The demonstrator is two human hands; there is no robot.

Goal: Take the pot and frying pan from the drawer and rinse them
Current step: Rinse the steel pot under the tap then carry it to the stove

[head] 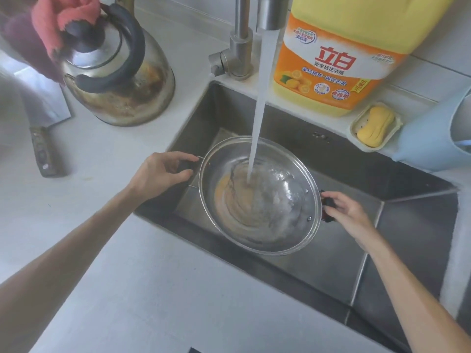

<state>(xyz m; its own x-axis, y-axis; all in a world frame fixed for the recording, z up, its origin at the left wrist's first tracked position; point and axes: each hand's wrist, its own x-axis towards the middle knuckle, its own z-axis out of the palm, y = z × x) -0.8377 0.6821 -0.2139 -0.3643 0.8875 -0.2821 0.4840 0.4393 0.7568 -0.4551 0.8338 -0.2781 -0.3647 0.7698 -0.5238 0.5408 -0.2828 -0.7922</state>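
Observation:
A round steel pot (277, 225) with two dark side handles hangs tilted inside the steel sink (407, 225). My left hand (163, 171) grips its left handle and my right hand (346, 212) grips its right handle. Water runs from the faucet (272, 11) in a thick stream into the pot's bottom, where it swirls over a brownish patch. No frying pan is in view.
A stained steel kettle (119, 80) with a pink cloth (63, 19) on top stands on the white counter left of the sink. A cleaver (43, 128) lies further left. Behind the sink stand a yellow detergent jug (341, 54), a soap dish (374, 127) and a light blue container (438, 138).

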